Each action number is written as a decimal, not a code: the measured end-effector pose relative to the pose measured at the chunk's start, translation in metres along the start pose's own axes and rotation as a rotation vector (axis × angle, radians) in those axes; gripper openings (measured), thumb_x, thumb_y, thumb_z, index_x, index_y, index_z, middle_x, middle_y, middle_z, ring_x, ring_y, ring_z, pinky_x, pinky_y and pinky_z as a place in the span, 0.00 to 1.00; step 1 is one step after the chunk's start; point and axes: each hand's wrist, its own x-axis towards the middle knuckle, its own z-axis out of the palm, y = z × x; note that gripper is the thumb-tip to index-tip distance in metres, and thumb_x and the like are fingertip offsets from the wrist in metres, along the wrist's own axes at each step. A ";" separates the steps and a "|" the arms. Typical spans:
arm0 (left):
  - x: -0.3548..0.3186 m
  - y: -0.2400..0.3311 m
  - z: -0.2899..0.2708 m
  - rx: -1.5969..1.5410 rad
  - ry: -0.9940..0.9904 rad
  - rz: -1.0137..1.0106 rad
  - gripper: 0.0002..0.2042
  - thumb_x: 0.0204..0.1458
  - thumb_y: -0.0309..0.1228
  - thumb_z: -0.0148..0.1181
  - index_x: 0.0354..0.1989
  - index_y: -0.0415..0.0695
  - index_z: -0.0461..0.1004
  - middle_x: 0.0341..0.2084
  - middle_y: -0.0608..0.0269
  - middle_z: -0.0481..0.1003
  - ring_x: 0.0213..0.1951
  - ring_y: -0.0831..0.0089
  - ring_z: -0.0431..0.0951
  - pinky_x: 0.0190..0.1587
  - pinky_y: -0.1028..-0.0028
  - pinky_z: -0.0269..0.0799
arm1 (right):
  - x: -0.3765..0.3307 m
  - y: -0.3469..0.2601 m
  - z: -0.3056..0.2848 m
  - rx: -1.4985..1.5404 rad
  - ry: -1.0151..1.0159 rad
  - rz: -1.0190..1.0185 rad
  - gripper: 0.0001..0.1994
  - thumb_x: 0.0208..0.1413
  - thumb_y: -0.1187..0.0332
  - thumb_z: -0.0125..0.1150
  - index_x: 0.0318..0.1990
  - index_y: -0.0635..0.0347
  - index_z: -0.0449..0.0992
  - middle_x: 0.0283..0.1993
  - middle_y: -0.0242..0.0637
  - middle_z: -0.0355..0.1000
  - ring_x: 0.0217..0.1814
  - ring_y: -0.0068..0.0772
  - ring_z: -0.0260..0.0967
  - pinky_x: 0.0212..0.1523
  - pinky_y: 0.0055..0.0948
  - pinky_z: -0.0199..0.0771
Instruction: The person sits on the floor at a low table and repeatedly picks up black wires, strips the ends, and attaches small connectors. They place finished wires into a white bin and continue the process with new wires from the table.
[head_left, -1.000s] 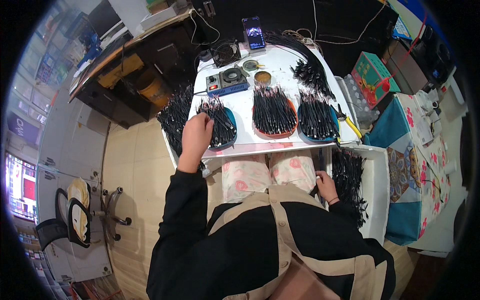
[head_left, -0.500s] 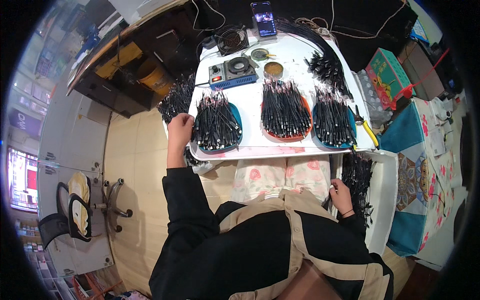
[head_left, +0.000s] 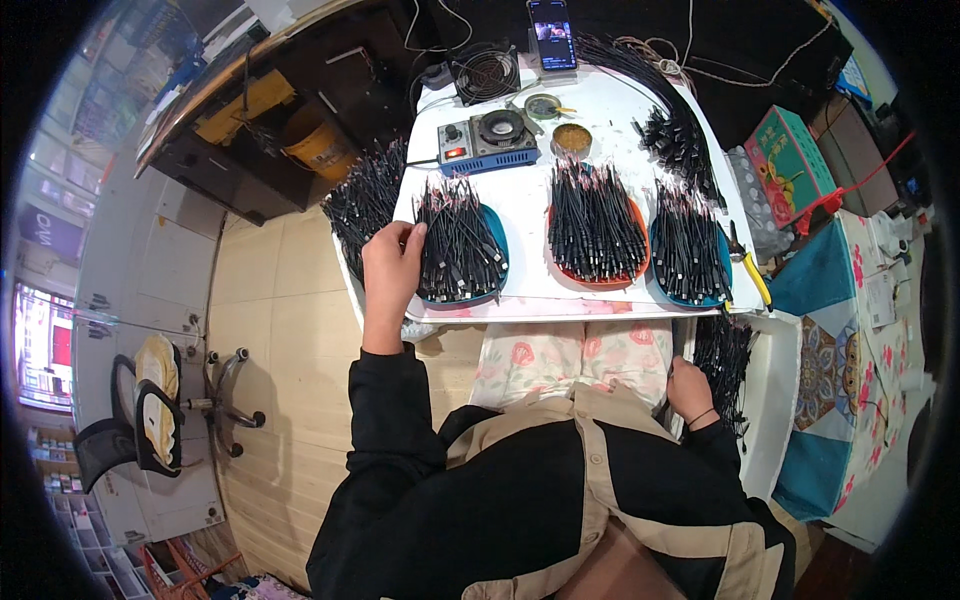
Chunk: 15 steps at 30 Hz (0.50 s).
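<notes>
My left hand (head_left: 393,262) is at the left edge of the table, its fingers and thumb drawn together beside a bundle of short black cables (head_left: 458,245). Whether a cable is in that pinch cannot be made out. The bundle lies in a blue tray (head_left: 497,230), metal plugs toward me and pinkish wire ends away. My right hand (head_left: 692,392) is low beside my right thigh, its fingertips hidden. Close to it, more black cables (head_left: 722,365) lie in a white box (head_left: 775,400).
On the white table (head_left: 525,225) are an orange tray of cables (head_left: 597,225), another blue tray of cables (head_left: 690,245), yellow-handled pliers (head_left: 755,275), a blue-and-grey heating unit (head_left: 490,145), a round tin (head_left: 572,140), a fan (head_left: 486,75) and a phone (head_left: 553,35). More cables (head_left: 365,205) lie left.
The whole view has shifted, so the table appears further right. My left hand has moved slightly nearer the left cable bundle. My right hand stays low by my thigh, its fingers now less visible.
</notes>
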 end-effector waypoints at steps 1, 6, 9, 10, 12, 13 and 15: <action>-0.001 0.001 0.001 0.011 -0.009 0.004 0.12 0.50 0.32 0.62 0.29 0.33 0.74 0.19 0.52 0.75 0.22 0.64 0.75 0.28 0.70 0.69 | 0.000 0.000 0.000 -0.020 -0.003 -0.016 0.05 0.49 0.75 0.50 0.31 0.69 0.66 0.29 0.58 0.71 0.32 0.60 0.71 0.35 0.49 0.73; 0.001 -0.001 0.004 0.096 -0.011 -0.003 0.11 0.47 0.31 0.62 0.25 0.33 0.72 0.18 0.49 0.73 0.24 0.55 0.76 0.30 0.65 0.70 | 0.005 0.000 -0.003 -0.168 -0.067 -0.079 0.06 0.49 0.75 0.49 0.30 0.70 0.69 0.27 0.57 0.72 0.30 0.55 0.73 0.31 0.44 0.75; 0.006 -0.007 0.003 0.144 -0.002 0.032 0.11 0.47 0.30 0.63 0.26 0.33 0.74 0.16 0.58 0.73 0.20 0.72 0.73 0.27 0.71 0.68 | 0.009 -0.003 -0.005 -0.231 -0.102 -0.113 0.06 0.49 0.75 0.49 0.29 0.70 0.70 0.26 0.56 0.72 0.28 0.53 0.74 0.30 0.42 0.76; 0.006 -0.009 0.002 0.116 0.004 0.004 0.11 0.47 0.31 0.62 0.26 0.33 0.74 0.16 0.58 0.73 0.21 0.73 0.73 0.27 0.71 0.68 | 0.010 -0.004 -0.005 -0.228 -0.101 -0.120 0.06 0.49 0.75 0.49 0.28 0.69 0.70 0.26 0.55 0.73 0.29 0.52 0.74 0.31 0.41 0.76; 0.007 -0.012 -0.002 0.075 -0.006 -0.082 0.11 0.48 0.32 0.62 0.26 0.33 0.74 0.16 0.58 0.73 0.21 0.73 0.73 0.27 0.71 0.68 | 0.010 -0.005 -0.005 -0.263 -0.126 -0.087 0.05 0.48 0.75 0.50 0.28 0.69 0.71 0.27 0.54 0.73 0.30 0.51 0.74 0.31 0.41 0.76; 0.006 -0.014 -0.003 0.050 0.001 -0.097 0.10 0.46 0.30 0.61 0.26 0.33 0.74 0.18 0.50 0.75 0.24 0.57 0.78 0.31 0.66 0.71 | 0.010 -0.005 -0.004 -0.267 -0.108 -0.104 0.05 0.48 0.75 0.50 0.28 0.68 0.71 0.27 0.54 0.73 0.30 0.51 0.74 0.32 0.40 0.76; 0.007 -0.017 -0.007 -0.009 -0.017 -0.134 0.10 0.46 0.30 0.60 0.26 0.33 0.75 0.17 0.53 0.74 0.22 0.62 0.77 0.30 0.67 0.71 | 0.009 -0.003 -0.001 -0.273 -0.077 -0.126 0.05 0.47 0.75 0.51 0.29 0.68 0.71 0.28 0.53 0.73 0.32 0.50 0.74 0.33 0.39 0.76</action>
